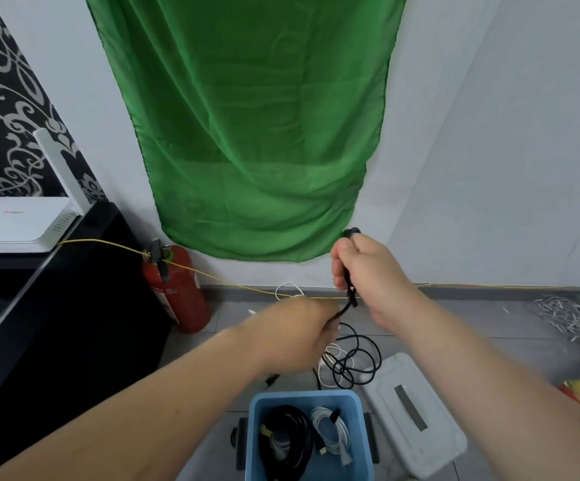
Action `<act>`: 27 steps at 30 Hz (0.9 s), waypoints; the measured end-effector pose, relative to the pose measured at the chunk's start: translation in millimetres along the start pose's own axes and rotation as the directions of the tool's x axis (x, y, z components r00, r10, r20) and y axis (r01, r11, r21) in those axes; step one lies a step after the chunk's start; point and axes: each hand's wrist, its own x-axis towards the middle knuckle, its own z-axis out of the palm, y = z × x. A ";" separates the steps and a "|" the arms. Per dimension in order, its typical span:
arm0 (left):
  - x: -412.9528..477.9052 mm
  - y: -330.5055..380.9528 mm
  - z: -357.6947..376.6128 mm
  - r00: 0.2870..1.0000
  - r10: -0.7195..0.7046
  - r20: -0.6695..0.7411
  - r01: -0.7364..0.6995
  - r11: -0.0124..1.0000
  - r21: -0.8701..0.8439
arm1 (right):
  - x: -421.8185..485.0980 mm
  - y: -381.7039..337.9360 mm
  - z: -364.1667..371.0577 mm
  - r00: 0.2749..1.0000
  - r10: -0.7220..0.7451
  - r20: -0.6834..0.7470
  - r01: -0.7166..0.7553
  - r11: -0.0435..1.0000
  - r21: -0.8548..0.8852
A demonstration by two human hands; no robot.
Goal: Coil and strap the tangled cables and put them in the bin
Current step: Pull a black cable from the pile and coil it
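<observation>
My right hand (361, 269) is raised and grips the plug end of a black cable (358, 355). My left hand (302, 335), lower and to the left, pinches the same cable a short way along. The rest of it hangs down into loose loops on the floor, tangled with a white cable (330, 355). Below my arms stands a blue bin (257, 425) holding a coiled black cable (288, 435) and a strapped white coil (330, 428).
A red fire extinguisher (177, 289) stands at the wall on the left, with a thin yellow wire (108, 243) running past it along the floor. A white lid (416, 414) lies right of the bin. A black cabinet (56, 307) with a white router (18, 223) fills the left.
</observation>
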 end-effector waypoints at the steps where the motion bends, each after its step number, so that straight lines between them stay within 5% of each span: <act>1: 2.2 -2.8 -6.7 0.996 0.032 -0.080 -0.033 0.999 -0.021 | -1.9 0.7 -1.4 0.998 -0.047 0.040 0.054 0.981 -0.189; 4: 5.8 -21.3 -23.4 0.965 0.106 -0.239 -0.118 0.992 -0.039 | -7.6 2.1 -1.7 0.983 -0.033 0.183 0.116 0.878 -0.464; 8: 3.1 -30.2 -39.4 0.915 0.146 -0.376 -0.205 0.971 -0.123 | -12.6 -2.9 -0.5 0.970 0.076 0.229 -0.005 0.955 -0.296; 12: -2.0 -40.6 -52.9 0.906 -0.096 -0.412 -0.059 0.936 -0.346 | -14.1 -10.0 6.8 0.951 0.106 0.290 -0.040 0.973 -0.226; 16: -7.4 -49.1 -59.8 0.931 -0.118 -0.346 -0.032 0.917 -0.398 | -18.1 -21.9 9.9 0.836 0.279 0.472 -0.255 0.960 -0.115; 20: -10.0 -63.6 -56.1 0.928 -0.197 -0.315 0.049 0.905 -0.422 | -17.5 -27.6 -2.3 0.736 0.204 0.645 -0.463 0.848 0.259; 24: -12.5 -76.4 -27.4 0.920 -0.383 -0.080 0.292 0.807 -0.513 | -14.0 -33.2 -8.1 0.866 0.028 0.499 -0.438 0.523 0.731; 27: -11.6 -71.6 -1.7 0.949 -0.304 0.084 0.313 0.869 -0.384 | -3.7 -26.3 -7.7 0.959 0.095 0.266 -0.281 0.416 0.865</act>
